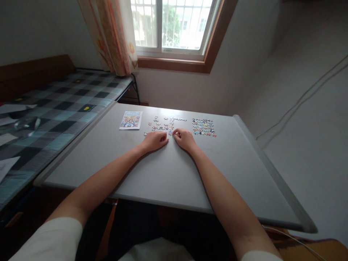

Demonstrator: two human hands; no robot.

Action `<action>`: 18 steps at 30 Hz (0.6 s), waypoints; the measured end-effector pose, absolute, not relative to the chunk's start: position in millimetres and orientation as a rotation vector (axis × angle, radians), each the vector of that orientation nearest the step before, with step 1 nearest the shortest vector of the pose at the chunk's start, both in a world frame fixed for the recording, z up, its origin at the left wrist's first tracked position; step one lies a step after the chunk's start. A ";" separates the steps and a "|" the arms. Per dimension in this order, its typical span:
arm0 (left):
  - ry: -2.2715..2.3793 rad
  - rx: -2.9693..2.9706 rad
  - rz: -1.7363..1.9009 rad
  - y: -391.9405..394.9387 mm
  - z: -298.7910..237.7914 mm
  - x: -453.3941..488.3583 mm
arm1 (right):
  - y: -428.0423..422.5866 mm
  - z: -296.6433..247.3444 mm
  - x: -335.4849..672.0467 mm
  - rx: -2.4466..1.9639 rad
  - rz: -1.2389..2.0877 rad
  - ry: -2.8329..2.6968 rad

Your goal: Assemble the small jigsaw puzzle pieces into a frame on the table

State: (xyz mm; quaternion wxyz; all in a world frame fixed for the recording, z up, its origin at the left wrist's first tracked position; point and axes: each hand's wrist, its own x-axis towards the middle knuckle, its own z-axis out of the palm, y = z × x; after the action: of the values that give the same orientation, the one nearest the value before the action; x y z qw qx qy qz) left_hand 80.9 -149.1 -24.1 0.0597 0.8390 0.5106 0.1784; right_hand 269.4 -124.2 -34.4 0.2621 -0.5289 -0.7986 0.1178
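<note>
My right hand (185, 138) has its fingers pinched at the lower end of a partly joined jigsaw border (171, 125), and a small puzzle piece seems to be at the fingertips. Resting on the table with curled fingers, my left hand (156, 140) lies just left of it; whether anything is in it is hidden. Loose puzzle pieces (160, 127) are scattered above my left hand. To the right of my right hand, several more pieces (203, 127) lie in rows. The joined border runs upward and then right along a top strip (179, 119).
A printed picture sheet (131, 120) lies at the table's far left. The grey table (163, 174) has raised side edges. Left of it stands a bed (67, 98) with a checked cover and papers. A window (174, 27) and a curtain (116, 36) are behind.
</note>
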 end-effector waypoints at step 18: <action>1.554 2.526 0.525 -149.6 -23.2 81.2 | -125.0 -33.0 269.0 -1.440 0.318 -2.165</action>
State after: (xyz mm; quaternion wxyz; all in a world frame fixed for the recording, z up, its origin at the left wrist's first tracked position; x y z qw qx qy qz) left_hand 81.2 -149.6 -23.2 0.0648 0.8369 0.5149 0.1741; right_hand 269.0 -125.0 -33.0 0.2580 -0.5312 -0.7984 0.1174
